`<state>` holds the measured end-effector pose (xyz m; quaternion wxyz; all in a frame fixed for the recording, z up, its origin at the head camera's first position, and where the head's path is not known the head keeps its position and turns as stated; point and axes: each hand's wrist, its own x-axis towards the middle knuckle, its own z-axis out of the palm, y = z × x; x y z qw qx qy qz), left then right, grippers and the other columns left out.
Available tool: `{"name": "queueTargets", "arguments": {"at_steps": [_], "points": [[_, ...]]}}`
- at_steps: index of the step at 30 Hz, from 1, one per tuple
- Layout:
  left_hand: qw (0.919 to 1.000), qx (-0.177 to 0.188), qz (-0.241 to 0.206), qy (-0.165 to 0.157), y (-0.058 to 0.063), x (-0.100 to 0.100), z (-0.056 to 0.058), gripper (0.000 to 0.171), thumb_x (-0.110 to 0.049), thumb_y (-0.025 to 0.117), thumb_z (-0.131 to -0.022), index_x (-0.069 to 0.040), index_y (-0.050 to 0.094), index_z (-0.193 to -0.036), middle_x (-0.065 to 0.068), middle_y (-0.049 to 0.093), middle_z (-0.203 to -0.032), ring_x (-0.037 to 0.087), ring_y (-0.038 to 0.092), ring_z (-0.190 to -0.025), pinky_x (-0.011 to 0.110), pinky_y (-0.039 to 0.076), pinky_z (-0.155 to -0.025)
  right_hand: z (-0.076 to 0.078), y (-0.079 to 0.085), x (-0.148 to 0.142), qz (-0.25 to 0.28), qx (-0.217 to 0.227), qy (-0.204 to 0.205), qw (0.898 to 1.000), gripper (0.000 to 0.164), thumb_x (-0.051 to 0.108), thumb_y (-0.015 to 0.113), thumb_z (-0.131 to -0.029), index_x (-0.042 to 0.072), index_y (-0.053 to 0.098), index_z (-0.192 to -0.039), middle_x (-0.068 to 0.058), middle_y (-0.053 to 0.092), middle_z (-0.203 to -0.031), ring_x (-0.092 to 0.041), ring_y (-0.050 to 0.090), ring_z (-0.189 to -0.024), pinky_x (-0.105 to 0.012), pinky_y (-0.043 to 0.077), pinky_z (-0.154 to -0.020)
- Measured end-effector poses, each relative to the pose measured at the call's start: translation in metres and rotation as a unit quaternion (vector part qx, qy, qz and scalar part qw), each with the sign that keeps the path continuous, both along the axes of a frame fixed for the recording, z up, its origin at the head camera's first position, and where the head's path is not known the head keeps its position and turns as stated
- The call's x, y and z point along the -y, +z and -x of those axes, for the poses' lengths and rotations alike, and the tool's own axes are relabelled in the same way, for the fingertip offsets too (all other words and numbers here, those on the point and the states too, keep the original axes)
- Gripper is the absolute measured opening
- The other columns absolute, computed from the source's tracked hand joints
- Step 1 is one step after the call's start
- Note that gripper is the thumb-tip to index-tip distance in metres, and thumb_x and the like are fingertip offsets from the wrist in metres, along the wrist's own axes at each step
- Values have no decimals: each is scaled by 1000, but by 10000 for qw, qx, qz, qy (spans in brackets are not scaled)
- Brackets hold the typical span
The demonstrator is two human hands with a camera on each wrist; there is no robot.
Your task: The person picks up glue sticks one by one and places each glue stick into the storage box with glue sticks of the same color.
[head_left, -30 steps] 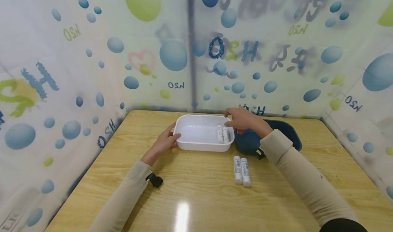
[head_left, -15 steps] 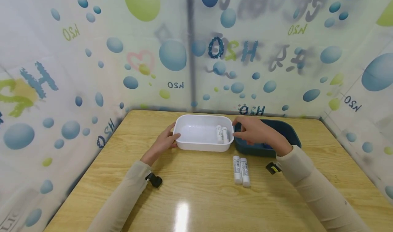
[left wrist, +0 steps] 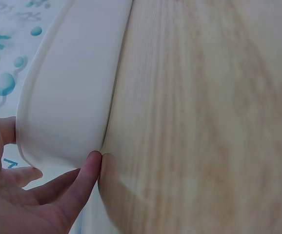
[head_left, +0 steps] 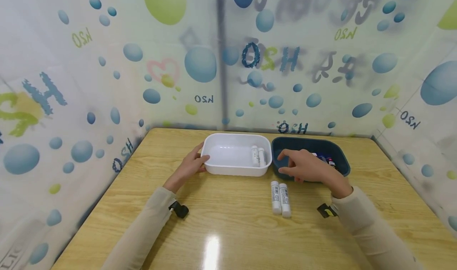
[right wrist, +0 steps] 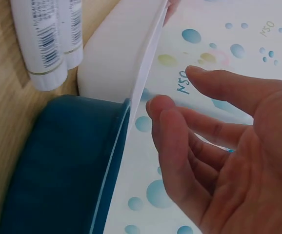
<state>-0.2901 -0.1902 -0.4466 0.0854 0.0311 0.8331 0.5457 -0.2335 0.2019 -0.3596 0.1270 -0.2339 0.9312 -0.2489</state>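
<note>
My left hand [head_left: 189,164] holds the left end of a white plastic tray [head_left: 237,170], the thumb over its rim; in the left wrist view, its fingers [left wrist: 77,192] touch the outer wall. Two white capped tubes [head_left: 255,156] lie side by side at the tray's right end. Two larger white tubes [head_left: 275,197] with printed labels and barcodes lie together on the table in front. Above the front left of a dark blue tray [head_left: 280,155], my right hand [head_left: 305,166] hovers with loosely bent fingers and nothing in them.
Inside the dark blue tray, small dark and coloured items [head_left: 331,162] show behind the right hand, partly hidden. Both trays stand next to each other near the far edge of the wooden table [head_left: 228,222]. A patterned curtain [head_left: 171,103] hangs behind it.
My right hand has moved from above the white tray's right end, rightward and toward me, over the dark blue tray. My left hand and the tubes have stayed in place.
</note>
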Motion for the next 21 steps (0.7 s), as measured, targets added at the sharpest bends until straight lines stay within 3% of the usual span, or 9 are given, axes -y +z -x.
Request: {"name": "queueTargets", "arguments": {"at_steps": [6, 13, 18, 20, 21], "points": [[10000, 11, -22, -55, -1, 1, 1, 69, -27, 54, -108, -20, 18, -167, 31, 52, -145, 23, 68, -104, 32, 62, -85, -5, -7, -6, 11, 110, 10, 9999, 40, 27, 69, -100, 3, 61, -132, -9, 70, -82, -17, 62, -59, -30, 53, -56], [10000, 33, -40, -51, -3, 2, 2, 69, -27, 54, -108, -21, 18, -167, 31, 52, -146, 27, 67, -111, 34, 62, -88, -10, -19, -9, 57, 597, 152, 9981, 42, 26, 71, -99, 3, 60, -133, -9, 68, -85, -15, 60, -60, -30, 55, -56], [9996, 199, -123, -184, 22, -2, -14, 69, -22, 52, -109, -14, 16, -167, 34, 50, -147, 34, 66, -119, 46, 59, -99, -14, -26, -8, -34, 1076, 163, 9941, 45, 27, 72, -98, 5, 60, -135, -6, 65, -84, -17, 61, -63, -32, 56, -57], [9993, 275, -148, -205, 27, -2, -15, 70, -20, 52, -109, -12, 15, -167, 34, 49, -147, 35, 65, -119, 50, 57, -101, -16, -30, -8, -64, 1317, 110, 9912, 47, 27, 72, -98, 6, 59, -138, -5, 65, -85, -18, 63, -65, -33, 57, -59], [9993, 299, -153, -173, 23, -2, -12, 70, -21, 52, -109, -13, 16, -167, 34, 48, -148, 34, 65, -119, 50, 57, -102, -16, -31, -7, -88, 1422, 63, 9898, 48, 27, 73, -98, 7, 58, -139, -6, 66, -86, -19, 63, -67, -33, 58, -60]]}}
